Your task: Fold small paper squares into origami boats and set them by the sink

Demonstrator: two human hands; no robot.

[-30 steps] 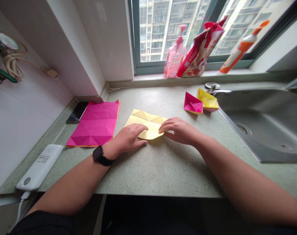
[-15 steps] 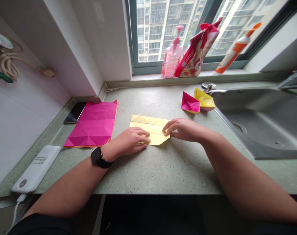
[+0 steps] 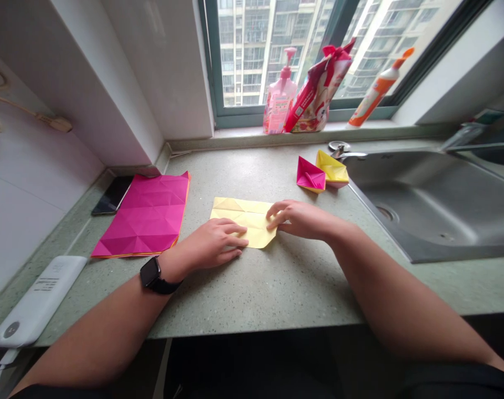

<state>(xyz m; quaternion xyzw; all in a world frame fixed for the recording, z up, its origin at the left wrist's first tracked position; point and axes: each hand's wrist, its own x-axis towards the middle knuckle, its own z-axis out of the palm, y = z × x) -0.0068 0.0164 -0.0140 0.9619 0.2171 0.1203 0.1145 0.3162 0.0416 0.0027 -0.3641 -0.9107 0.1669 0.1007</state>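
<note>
A sheet of creased yellow paper (image 3: 258,235) lies on the speckled counter in front of me. My left hand (image 3: 216,241) rests flat on its lower left part, fingers stretched out and apart, with a black watch (image 3: 151,272) on the wrist. At the sheet's right edge, my right hand (image 3: 295,219) has bent fingers on top and the thumb close by the rim, holding that edge. The lower right corner of the paper looks slanted. Two folded paper pieces, one magenta (image 3: 310,176) and one yellow (image 3: 334,169), stand behind my right hand.
Magenta creased sheets (image 3: 146,213) lie to the left, beside a dark phone (image 3: 111,195) and a white power bank (image 3: 39,299) with a cable. A steel sink (image 3: 443,205) is on the right. A pump bottle (image 3: 280,102), red bag (image 3: 318,91) and orange-white bottle (image 3: 378,91) line the windowsill.
The camera view has turned slightly, so most things appear further left. Both hands stay on the yellow paper in nearly the same places.
</note>
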